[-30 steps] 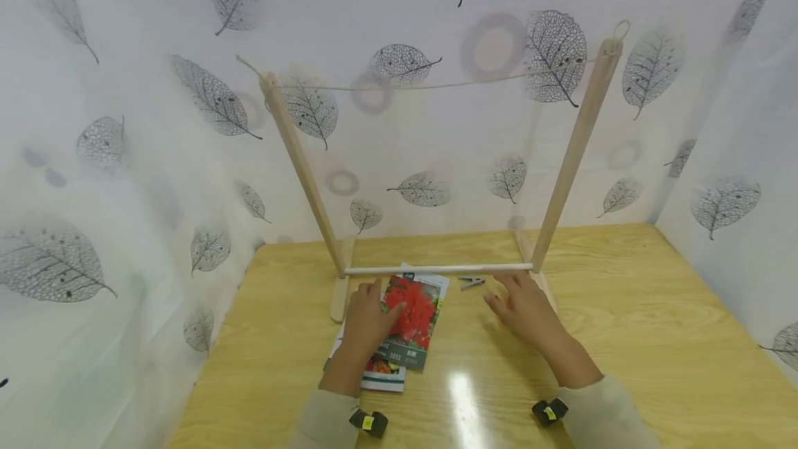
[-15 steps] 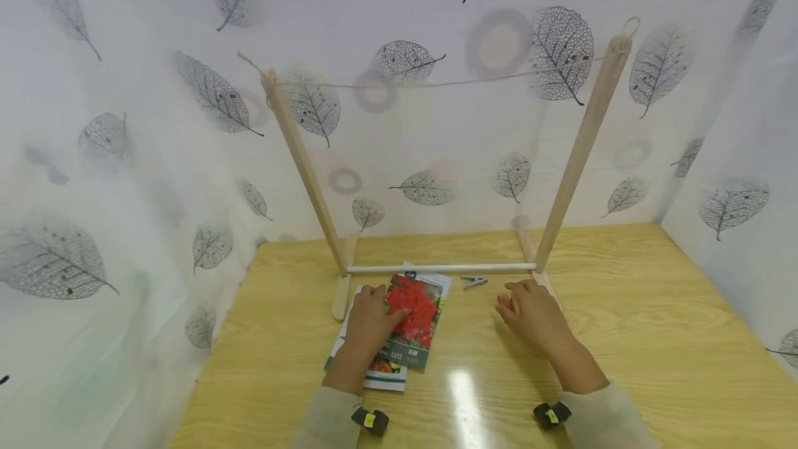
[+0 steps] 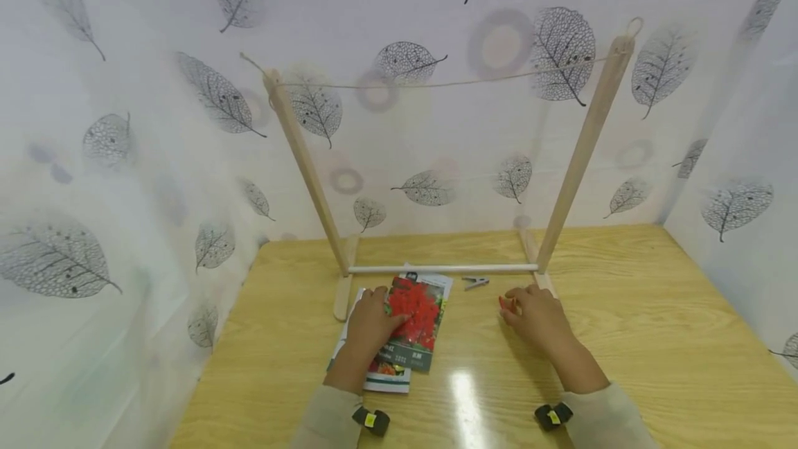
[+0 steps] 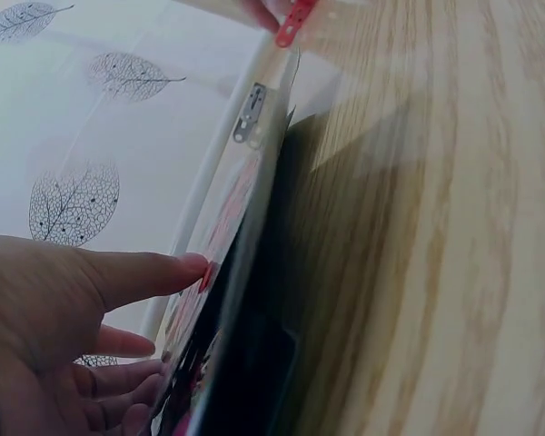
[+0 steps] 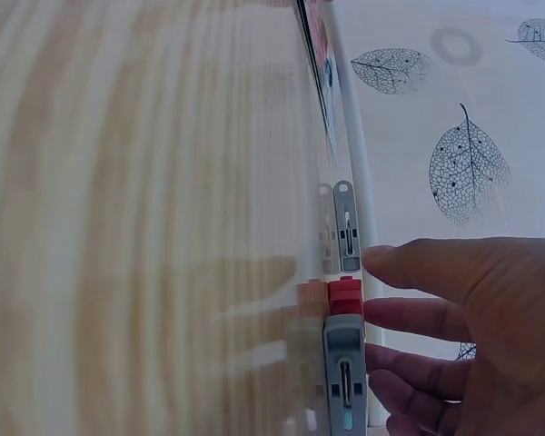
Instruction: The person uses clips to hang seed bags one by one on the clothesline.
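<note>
Two seed packets overlap on the table in the head view. The upper seed packet (image 3: pixel 419 338) shows red flowers, and the lower seed packet (image 3: pixel 389 383) juts out at the near side. My left hand (image 3: pixel 369 321) rests on them, its thumb touching the red-flower print and its fingers loosely bent at the left edge. Between the thumb and index finger of my right hand (image 3: pixel 539 317) is a red clothespin (image 3: pixel 508 305), close to the tabletop. The right wrist view shows one grey clothespin (image 5: pixel 345 372) below those fingers and another grey clothespin (image 5: pixel 347 222) farther off.
A wooden frame stands behind the packets, with a left post (image 3: pixel 305 165), a right post (image 3: pixel 586 151) and a white crossbar (image 3: pixel 461 269) low between them. A thin string (image 3: pixel 436 84) spans the post tops. A leaf-patterned curtain (image 3: pixel 436 137) backs the wooden table (image 3: pixel 654 338).
My right hand has drawn back from the crossbar, and its fingers have closed in around the red clothespin, which now shows. My left hand's thumb has settled lower on the upper seed packet.
</note>
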`<act>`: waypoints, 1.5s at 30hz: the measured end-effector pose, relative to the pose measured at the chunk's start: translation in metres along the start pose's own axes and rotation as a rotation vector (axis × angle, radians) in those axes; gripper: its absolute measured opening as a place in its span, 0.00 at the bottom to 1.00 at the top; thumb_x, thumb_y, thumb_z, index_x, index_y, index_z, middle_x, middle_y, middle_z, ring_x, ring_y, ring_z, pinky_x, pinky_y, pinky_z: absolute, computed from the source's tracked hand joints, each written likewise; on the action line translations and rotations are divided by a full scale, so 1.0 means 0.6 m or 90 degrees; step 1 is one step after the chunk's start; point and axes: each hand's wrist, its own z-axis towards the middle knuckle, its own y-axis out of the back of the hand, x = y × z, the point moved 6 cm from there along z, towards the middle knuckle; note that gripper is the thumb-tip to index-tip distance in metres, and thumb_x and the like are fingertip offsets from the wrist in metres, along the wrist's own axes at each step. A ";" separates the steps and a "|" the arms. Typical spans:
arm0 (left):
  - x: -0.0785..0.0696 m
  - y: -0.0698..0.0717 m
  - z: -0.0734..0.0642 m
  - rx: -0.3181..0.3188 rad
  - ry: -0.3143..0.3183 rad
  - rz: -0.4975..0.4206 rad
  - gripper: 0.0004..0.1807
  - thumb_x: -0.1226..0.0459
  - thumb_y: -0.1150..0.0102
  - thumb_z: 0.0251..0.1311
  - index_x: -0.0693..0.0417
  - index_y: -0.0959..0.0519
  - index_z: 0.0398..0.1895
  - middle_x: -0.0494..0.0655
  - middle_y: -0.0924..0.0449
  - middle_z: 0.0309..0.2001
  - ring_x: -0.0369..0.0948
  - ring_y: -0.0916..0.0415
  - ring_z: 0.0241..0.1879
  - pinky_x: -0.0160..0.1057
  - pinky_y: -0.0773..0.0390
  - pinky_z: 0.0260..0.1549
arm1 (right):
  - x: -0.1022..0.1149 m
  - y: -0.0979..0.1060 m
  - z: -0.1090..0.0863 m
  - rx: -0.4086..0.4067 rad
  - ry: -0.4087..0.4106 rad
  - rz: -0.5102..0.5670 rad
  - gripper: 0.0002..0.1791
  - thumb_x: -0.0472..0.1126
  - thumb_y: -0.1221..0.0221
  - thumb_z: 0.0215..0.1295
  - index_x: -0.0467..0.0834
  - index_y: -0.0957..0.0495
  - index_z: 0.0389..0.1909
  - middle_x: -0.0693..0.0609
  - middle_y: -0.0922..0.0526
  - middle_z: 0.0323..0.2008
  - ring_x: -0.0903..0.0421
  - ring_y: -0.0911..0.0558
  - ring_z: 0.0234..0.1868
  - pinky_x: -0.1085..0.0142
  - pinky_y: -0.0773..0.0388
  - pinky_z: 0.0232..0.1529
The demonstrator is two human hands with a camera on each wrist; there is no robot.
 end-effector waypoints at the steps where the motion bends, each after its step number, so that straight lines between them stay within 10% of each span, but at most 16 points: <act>1: 0.001 0.000 0.000 0.001 0.000 -0.004 0.39 0.48 0.24 0.51 0.61 0.25 0.61 0.58 0.22 0.47 0.52 0.21 0.42 0.52 0.19 0.45 | -0.002 -0.002 0.000 0.007 -0.002 0.000 0.20 0.47 0.33 0.64 0.40 0.18 0.53 0.44 0.20 0.39 0.47 0.25 0.37 0.55 0.29 0.36; 30: 0.019 -0.001 0.005 0.013 0.065 -0.076 0.25 0.55 0.24 0.51 0.60 0.22 0.46 0.56 0.14 0.36 0.49 0.19 0.36 0.49 0.20 0.38 | -0.003 -0.006 -0.003 0.012 0.030 0.042 0.10 0.42 0.31 0.61 0.41 0.16 0.40 0.49 0.21 0.35 0.52 0.26 0.37 0.60 0.30 0.38; 45: 0.035 -0.002 0.013 0.044 0.070 -0.204 0.13 0.63 0.32 0.57 0.58 0.23 0.42 0.48 0.18 0.29 0.40 0.24 0.27 0.40 0.24 0.28 | -0.013 -0.009 0.000 0.039 0.011 0.067 0.07 0.42 0.33 0.64 0.44 0.16 0.40 0.51 0.21 0.37 0.52 0.25 0.40 0.60 0.29 0.39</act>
